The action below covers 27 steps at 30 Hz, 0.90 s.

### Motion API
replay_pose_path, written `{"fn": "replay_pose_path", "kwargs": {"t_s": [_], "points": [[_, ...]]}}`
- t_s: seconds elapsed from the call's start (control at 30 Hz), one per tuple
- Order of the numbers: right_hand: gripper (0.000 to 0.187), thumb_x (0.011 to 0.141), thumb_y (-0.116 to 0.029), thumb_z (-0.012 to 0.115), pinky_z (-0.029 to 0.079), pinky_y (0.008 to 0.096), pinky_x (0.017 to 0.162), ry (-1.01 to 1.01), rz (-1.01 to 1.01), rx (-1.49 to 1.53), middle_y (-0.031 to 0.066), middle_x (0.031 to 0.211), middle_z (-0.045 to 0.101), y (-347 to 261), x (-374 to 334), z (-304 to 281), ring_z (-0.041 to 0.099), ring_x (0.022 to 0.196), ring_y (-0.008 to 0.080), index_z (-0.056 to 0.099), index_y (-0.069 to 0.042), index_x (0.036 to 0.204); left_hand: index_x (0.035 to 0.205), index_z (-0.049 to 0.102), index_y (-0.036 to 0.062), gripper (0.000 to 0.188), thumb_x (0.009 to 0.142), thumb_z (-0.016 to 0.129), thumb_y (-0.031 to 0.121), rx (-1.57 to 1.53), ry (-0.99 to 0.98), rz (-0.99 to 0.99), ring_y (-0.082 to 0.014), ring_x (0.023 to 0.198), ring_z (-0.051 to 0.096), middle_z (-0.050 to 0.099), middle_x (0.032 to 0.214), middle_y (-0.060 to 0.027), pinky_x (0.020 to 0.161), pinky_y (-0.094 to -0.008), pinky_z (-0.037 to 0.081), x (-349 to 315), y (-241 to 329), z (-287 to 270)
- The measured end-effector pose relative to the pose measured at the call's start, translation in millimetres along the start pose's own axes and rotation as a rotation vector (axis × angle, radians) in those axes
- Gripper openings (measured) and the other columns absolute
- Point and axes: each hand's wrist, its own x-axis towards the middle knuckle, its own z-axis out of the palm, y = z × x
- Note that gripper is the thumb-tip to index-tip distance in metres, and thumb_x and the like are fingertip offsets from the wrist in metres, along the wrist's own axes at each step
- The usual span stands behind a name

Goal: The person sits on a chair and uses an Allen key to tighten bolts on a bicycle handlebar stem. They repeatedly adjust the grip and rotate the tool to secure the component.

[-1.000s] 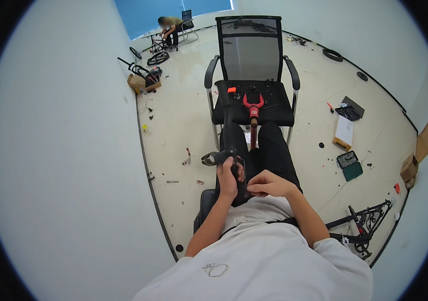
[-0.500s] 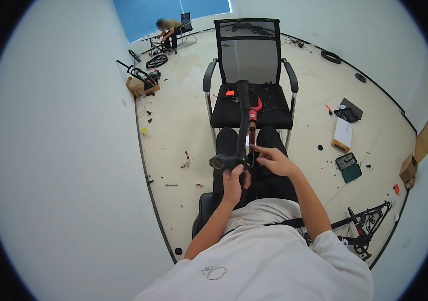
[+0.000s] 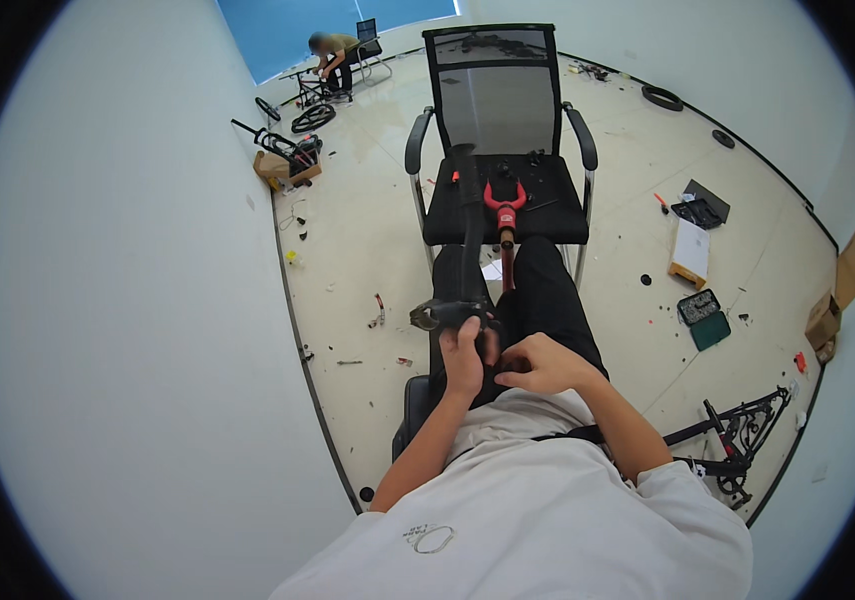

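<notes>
My left hand [image 3: 464,360] is closed around the lower part of a black bicycle handlebar [image 3: 472,240] with a stem [image 3: 437,315] on it, above my lap. The bar's long arm points away toward the chair seat. Close beside it on the right, my right hand [image 3: 542,365] has curled fingers near my thigh. Whatever lies in those fingers is hidden. Beyond the hands, a red bicycle fork [image 3: 505,205] rests on the chair seat, its tube reaching back between my knees.
A black mesh office chair [image 3: 492,100] stands in front, small dark parts on its seat. A bicycle frame [image 3: 727,440] lies at my right. An open green case [image 3: 704,320] and a white box [image 3: 689,250] are on the floor. Another person [image 3: 332,55] bends over a bicycle far left.
My right hand has drawn back from the stem toward my lap, its extended finger now curled. The handlebar has tilted left, showing more of the red fork. The thin L-shaped metal piece is no longer visible.
</notes>
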Motion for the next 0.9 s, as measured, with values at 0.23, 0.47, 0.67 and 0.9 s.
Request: {"fn": "replay_pose_path", "kwargs": {"t_s": [0.23, 0.47, 0.67, 0.9], "points": [[0.032, 0.077, -0.024, 0.068, 0.043, 0.0355, 0.050, 0.032, -0.043, 0.015, 0.0179, 0.058, 0.058, 6.7, -0.3, 0.2, 0.055, 0.048, 0.0263, 0.064, 0.007, 0.070, 0.090, 0.058, -0.0010, 0.028, 0.090, 0.052, 0.026, 0.078, -0.040, 0.033, -0.0078, 0.042, 0.043, 0.050, 0.056, -0.0027, 0.040, -0.0223, 0.033, 2.1, -8.0, 4.8], [0.028, 0.082, -0.021, 0.071, 0.035, 0.0220, 0.042, -0.059, 0.147, 0.752, -0.0011, 0.058, 0.050, -27.4, -4.2, 1.4, 0.047, 0.045, 0.0076, 0.052, -0.003, 0.071, 0.088, 0.056, 0.0017, 0.027, 0.089, 0.051, 0.028, 0.099, 0.029, 0.069, -0.0077, 0.041, 0.041, 0.047, 0.054, -0.0013, 0.037, -0.0219, 0.031, 11.4, -1.0, -3.7], [0.028, 0.076, -0.021, 0.077, 0.039, 0.0202, 0.047, 0.000, 0.009, 0.537, 0.0010, 0.059, 0.054, -28.7, -7.5, -2.8, 0.052, 0.049, 0.0075, 0.060, 0.002, 0.081, 0.085, 0.058, 0.0025, 0.030, 0.089, 0.049, 0.031, 0.076, 0.035, 0.003, -0.0074, 0.045, 0.043, 0.049, 0.057, -0.0002, 0.042, -0.0210, 0.033, 13.9, -0.4, -1.1], [0.032, 0.060, -0.015, 0.082, 0.053, 0.0292, 0.060, 0.640, -0.549, -0.273, 0.0055, 0.089, 0.066, -23.7, 3.3, -1.9, 0.064, 0.068, 0.0204, 0.065, -0.005, 0.085, 0.084, 0.057, 0.0035, 0.025, 0.089, 0.054, 0.028, -0.107, 0.041, -0.118, -0.0070, 0.041, 0.044, 0.051, 0.060, -0.0002, 0.038, -0.0215, 0.033, 16.8, -12.2, -0.8]]}}
